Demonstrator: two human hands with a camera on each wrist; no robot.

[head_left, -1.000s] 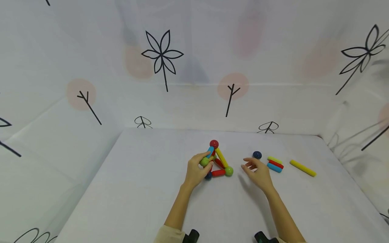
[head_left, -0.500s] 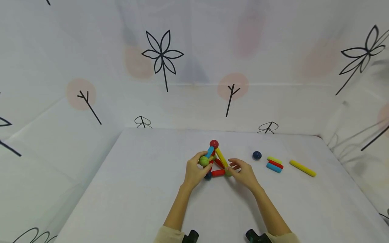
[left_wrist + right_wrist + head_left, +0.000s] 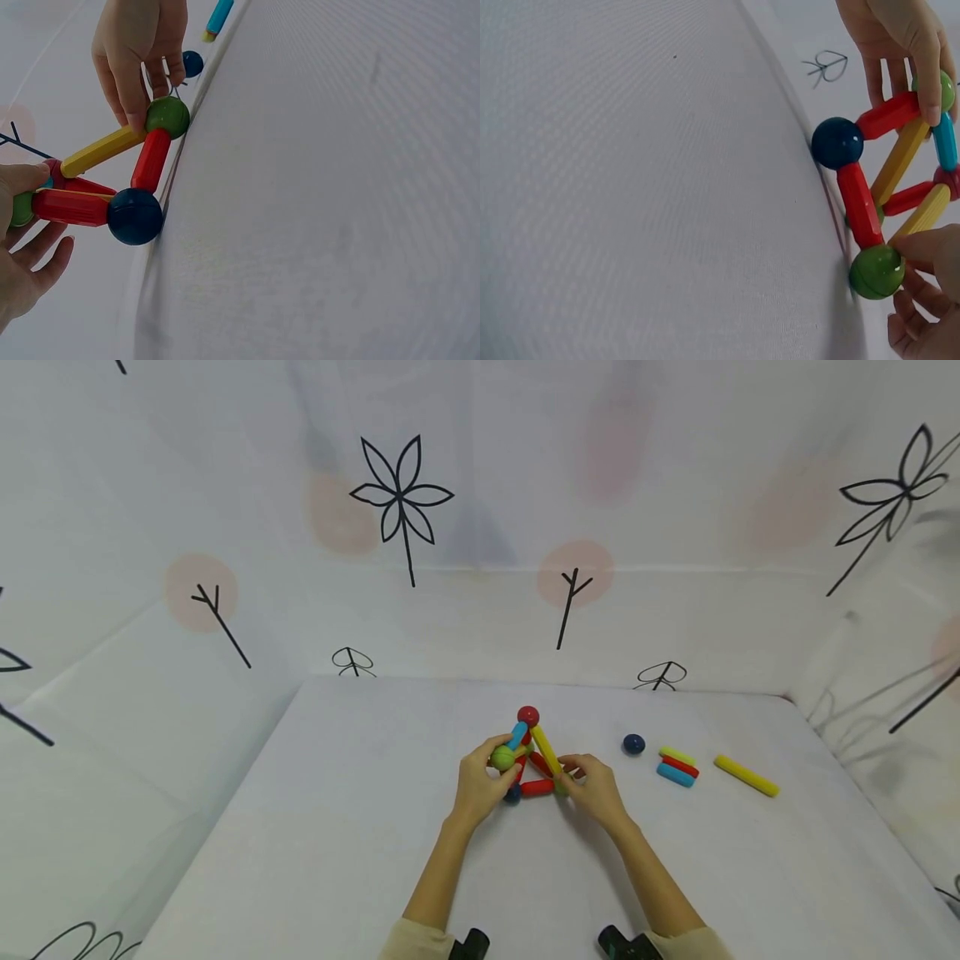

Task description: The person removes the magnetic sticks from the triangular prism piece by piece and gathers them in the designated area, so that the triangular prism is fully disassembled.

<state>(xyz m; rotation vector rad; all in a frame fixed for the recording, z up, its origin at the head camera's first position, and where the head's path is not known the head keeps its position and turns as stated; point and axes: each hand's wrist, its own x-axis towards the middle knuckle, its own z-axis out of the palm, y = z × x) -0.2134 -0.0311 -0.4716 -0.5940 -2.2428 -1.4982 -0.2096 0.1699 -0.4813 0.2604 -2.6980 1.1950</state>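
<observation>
A frame of coloured sticks and balls stands on the table, with a red ball (image 3: 528, 716) at its far top. My left hand (image 3: 477, 785) grips a green ball (image 3: 502, 758) at the frame's left corner, where a blue stick (image 3: 945, 141) and a red stick (image 3: 71, 207) meet it. My right hand (image 3: 600, 789) pinches the lower end of a yellow stick (image 3: 546, 750), just above another green ball (image 3: 876, 272). Between the two hands, a red stick (image 3: 859, 204) joins that ball to a navy ball (image 3: 838, 142). Fingers partly hide the right green ball in the head view.
Right of the frame lie a loose navy ball (image 3: 633, 744), a short lime stick (image 3: 678, 755), a red stick (image 3: 681, 766), a blue stick (image 3: 676, 775) and a longer yellow stick (image 3: 747, 776). A patterned white cloth (image 3: 480, 627) rises behind the white table (image 3: 300, 860).
My right hand has come left from beside the loose navy ball to the frame and now pinches the yellow stick. The left hand has kept its grip, almost still.
</observation>
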